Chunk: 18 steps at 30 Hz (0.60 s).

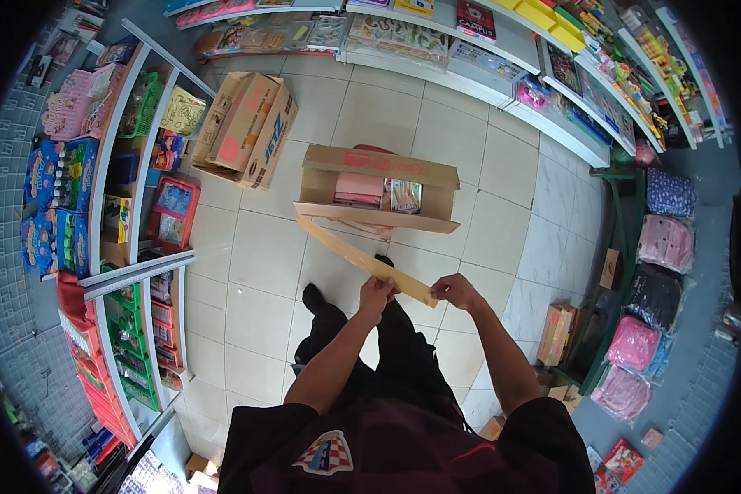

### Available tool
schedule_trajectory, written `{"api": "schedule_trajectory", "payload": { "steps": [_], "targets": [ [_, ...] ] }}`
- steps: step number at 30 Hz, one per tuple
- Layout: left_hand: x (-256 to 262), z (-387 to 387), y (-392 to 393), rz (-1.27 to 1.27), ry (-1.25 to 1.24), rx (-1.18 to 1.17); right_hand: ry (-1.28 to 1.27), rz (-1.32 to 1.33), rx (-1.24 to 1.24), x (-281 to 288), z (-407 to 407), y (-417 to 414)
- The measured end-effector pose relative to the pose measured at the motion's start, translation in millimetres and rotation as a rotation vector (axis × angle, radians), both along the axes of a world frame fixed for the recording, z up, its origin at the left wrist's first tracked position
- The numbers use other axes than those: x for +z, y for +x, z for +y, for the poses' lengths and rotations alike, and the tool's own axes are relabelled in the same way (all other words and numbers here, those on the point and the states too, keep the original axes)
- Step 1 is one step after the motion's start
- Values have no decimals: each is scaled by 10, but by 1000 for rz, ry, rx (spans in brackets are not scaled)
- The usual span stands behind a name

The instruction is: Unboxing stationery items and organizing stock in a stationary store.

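A long strip of tan packing tape (pixel 339 245) slants from the near left corner of an open cardboard box (pixel 380 217) toward me. My left hand (pixel 380 297) pinches the strip along its lower edge. At its near end, my right hand (pixel 456 291) grips the tape's edge between thumb and fingers. The box stands on the floor with its long flaps raised. Inside it lie pink packs (pixel 358 187) and a small pack with a colourful printed cover (pixel 406 196). Whether the far tape end is stuck to the box or only touches it cannot be told.
Another cardboard box (pixel 244 129) stands beyond, to the left, holding a folded carton. Shelves with baskets and goods (pixel 139 204) line the left side; stocked white shelves (pixel 469 80) curve across the back. Wrapped bags (pixel 657 296) lie along the right beside a green metal frame (pixel 617 290).
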<state>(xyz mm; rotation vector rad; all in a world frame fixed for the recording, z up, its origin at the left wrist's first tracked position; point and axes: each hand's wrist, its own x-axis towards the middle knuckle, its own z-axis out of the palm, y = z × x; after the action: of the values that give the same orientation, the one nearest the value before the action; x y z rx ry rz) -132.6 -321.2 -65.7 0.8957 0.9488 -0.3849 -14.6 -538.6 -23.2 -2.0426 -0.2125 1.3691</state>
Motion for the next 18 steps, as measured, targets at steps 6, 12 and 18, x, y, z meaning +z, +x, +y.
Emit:
{"api": "schedule_trajectory", "payload": {
  "steps": [6,12,18],
  "targets": [
    [-21,-33,185,32,-118,98,-41,-340,-14,75,92,51],
    [-107,90,331,142,-159,236,-54,-599,49,120,146,84],
    [-320,511,331,122,222,305,-84,-713,-124,-38,158,166]
  ]
}}
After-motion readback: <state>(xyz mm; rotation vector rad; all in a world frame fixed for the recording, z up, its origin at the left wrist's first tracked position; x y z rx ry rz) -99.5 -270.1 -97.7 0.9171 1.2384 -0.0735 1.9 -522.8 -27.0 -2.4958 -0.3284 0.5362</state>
